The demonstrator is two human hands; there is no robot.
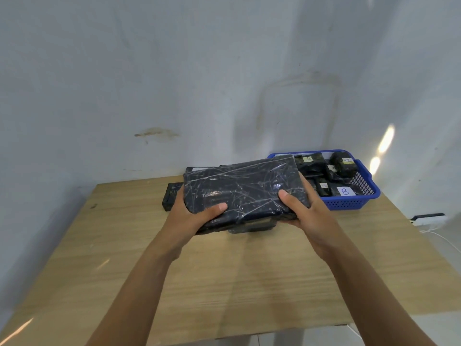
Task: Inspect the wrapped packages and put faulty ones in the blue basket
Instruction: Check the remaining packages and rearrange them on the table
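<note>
At the far left, the wooden counter (224, 283) meets a pale, stained wall (174, 83). A small dark wrapped package (171, 199) lies on the counter near its back edge, partly hidden behind the one being held.

The left hand (192, 217) grips the near left corner of a large wrapped package (244, 188). Its thumb lies flat on the top face and its fingers curl out of sight beneath. This package is black, bound in clear tape that catches the light in streaks, and it is held tilted above the middle of the counter. Just below its near edge shows part of another dark package (254, 224); whether the two touch cannot be told.

The right hand (305, 212) holds the near right corner in the same way, thumb on top and fingers under.

Behind and to the right, the blue basket (349, 204) sits on the counter's back right corner. It holds several smaller black packages, some with white labels: one marked A (308, 159), one marked B (345, 191). Past the counter's right edge, a white power strip (427, 219) lies lower down.
</note>
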